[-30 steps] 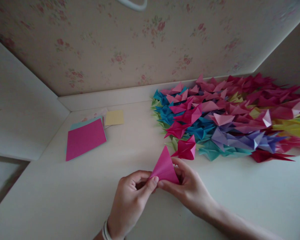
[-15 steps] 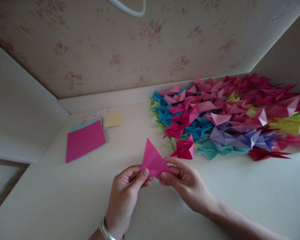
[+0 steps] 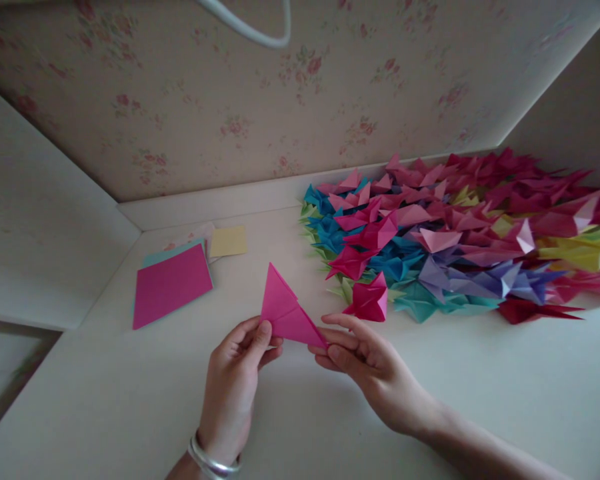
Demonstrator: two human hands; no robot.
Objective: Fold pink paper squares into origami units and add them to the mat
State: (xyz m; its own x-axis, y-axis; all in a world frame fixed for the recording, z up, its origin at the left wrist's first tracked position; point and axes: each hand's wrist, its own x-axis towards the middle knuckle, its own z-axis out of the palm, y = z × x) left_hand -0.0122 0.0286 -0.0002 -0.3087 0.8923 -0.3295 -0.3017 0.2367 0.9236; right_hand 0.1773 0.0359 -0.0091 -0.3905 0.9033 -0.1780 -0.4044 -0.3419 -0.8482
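A bright pink sheet of origami paper, folded into a triangle, is held above the white desk with one point up. My left hand pinches its lower left edge, thumb in front and fingers behind. The right corner of the triangle lies in my right hand, between the thumb and the fingers, whose tips are partly behind the paper. My right index finger is stretched out, apart from the paper. Just beyond that hand stands a folded magenta paper piece.
A large heap of folded paper pieces in many colours fills the right rear. At the left lie a stack of magenta and turquoise sheets and a small yellow pad. A white cable hangs before the flowered wall.
The triangle has shifted left and tilted, and it now shows layered edges on its right side. My left hand has moved left with it, while my right index finger has lifted off.
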